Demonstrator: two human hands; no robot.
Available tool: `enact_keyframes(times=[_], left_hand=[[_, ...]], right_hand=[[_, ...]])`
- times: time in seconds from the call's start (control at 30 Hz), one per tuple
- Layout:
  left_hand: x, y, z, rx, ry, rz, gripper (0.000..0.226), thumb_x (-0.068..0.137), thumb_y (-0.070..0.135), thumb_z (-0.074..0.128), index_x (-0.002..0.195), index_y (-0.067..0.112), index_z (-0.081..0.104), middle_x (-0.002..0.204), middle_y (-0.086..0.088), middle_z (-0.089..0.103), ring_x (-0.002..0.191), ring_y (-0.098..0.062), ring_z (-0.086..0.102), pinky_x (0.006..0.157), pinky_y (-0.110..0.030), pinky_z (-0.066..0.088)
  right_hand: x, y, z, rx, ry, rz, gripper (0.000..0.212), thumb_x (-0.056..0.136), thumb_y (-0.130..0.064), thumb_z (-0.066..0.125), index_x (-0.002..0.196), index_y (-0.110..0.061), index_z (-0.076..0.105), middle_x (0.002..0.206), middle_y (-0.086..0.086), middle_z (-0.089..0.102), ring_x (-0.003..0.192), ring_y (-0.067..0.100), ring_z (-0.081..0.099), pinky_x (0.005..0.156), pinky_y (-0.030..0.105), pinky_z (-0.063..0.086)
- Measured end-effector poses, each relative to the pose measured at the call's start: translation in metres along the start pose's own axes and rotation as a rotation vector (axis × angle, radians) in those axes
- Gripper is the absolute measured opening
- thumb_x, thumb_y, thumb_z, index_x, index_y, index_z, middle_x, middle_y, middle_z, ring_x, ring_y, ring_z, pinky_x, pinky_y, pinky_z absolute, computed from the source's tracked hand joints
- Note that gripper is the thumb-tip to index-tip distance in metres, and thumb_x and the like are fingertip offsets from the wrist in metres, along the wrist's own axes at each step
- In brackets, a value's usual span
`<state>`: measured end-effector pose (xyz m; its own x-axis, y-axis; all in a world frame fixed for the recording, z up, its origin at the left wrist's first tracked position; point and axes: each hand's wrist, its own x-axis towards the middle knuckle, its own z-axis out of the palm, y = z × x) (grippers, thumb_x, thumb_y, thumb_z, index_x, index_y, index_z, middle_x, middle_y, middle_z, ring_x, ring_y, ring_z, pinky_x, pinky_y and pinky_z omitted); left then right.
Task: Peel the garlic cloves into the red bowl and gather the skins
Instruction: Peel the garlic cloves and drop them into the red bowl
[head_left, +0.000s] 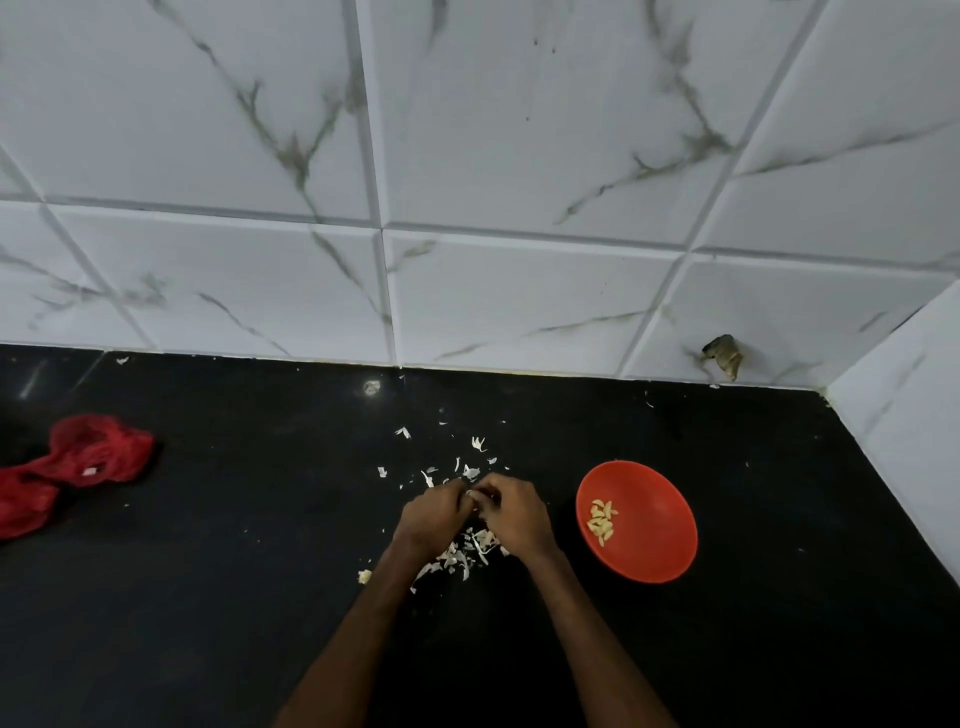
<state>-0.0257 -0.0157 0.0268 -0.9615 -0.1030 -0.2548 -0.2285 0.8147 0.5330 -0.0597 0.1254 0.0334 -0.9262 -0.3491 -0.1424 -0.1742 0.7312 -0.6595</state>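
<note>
Two bare forearms reach in from the near edge over a black worktop (208, 623). The left hand (431, 519) and right hand (514, 512) meet fingertip to fingertip, each grip pinched closed on a small pale garlic clove (474, 494) held between them just above the surface. Beneath and just nearer than the hands lies a heap of white skins (465, 553), with one pale bit (364, 576) lying to its left. More skin flakes (470, 470) are scattered just beyond the hands. To the right, near the right hand but apart from it, sits the red bowl (654, 540) with a small cluster of peeled cloves (601, 521) inside. Far left lies a crumpled red mesh bag (88, 457). Behind everything rises a white marbled tile wall (519, 156).
</note>
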Motion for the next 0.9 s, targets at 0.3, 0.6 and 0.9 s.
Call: enact_keyframes(times=[0.3, 0.6, 0.9], left_hand=[[0.002, 0.009, -0.006, -0.024, 0.021, -0.023, 0.031, 0.103, 0.039, 0.035, 0.102, 0.020, 0.060, 0.103, -0.004, 0.069, 0.098, -0.027, 0.065, 0.081, -0.036, 0.047], [0.016, 0.024, -0.027, -0.218, 0.114, 0.027, 0.035, 0.100, 0.030, 0.049, 0.065, 0.027, 0.045, 0.066, 0.005, 0.057, 0.067, -0.016, 0.055, 0.060, -0.031, 0.035], [0.015, 0.032, -0.031, -0.468, 0.178, 0.111, 0.035, 0.088, 0.029, 0.051, 0.054, 0.025, 0.048, 0.047, 0.008, 0.046, 0.047, -0.004, 0.038, 0.051, -0.025, 0.029]], right_hand=[[0.008, -0.017, -0.008, -0.001, 0.041, 0.127, 0.010, 0.092, -0.020, 0.060, 0.085, -0.020, 0.068, 0.085, -0.004, 0.072, 0.080, 0.015, 0.067, 0.067, 0.028, 0.047], [0.029, -0.028, -0.028, 0.208, 0.069, 0.144, 0.029, 0.090, -0.008, 0.064, 0.068, -0.026, 0.066, 0.065, -0.006, 0.067, 0.064, 0.009, 0.065, 0.065, 0.031, 0.054], [0.027, -0.032, -0.035, 0.515, 0.077, 0.266, 0.027, 0.090, 0.001, 0.060, 0.067, -0.011, 0.070, 0.052, 0.005, 0.061, 0.041, 0.011, 0.050, 0.041, 0.024, 0.038]])
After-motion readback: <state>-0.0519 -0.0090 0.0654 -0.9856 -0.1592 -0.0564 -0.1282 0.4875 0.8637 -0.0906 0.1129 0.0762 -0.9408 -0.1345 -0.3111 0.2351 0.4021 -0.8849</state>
